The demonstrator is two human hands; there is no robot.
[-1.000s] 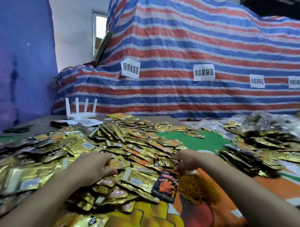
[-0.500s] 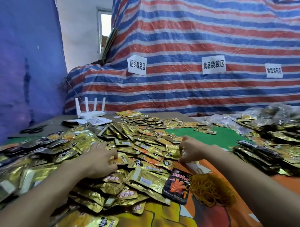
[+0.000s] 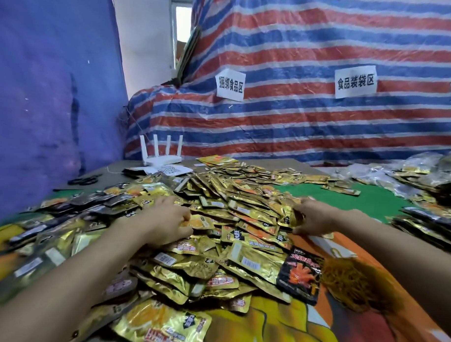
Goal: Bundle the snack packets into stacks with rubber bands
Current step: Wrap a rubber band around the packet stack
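A large heap of gold snack packets [image 3: 233,204] covers the table in front of me. My left hand [image 3: 164,220] lies on the heap with its fingers curled round a gold packet [image 3: 199,222]. My right hand [image 3: 312,217] grips the edge of another gold packet [image 3: 288,216] at the heap's right side. One black packet with an orange print [image 3: 301,273] lies at the heap's near right edge. Beside it sits a tangle of orange rubber bands [image 3: 353,282].
Dark bundled packets [image 3: 427,224] are piled at the right over a green mat [image 3: 371,201]. A white router [image 3: 161,155] and scissors [image 3: 84,180] sit at the back left. A striped tarp [image 3: 298,96] with paper signs rises behind the table.
Both hands have reached farther into the heap. The right hand moved up from near the rubber bands to the heap's right edge. The camera swung left and closer.
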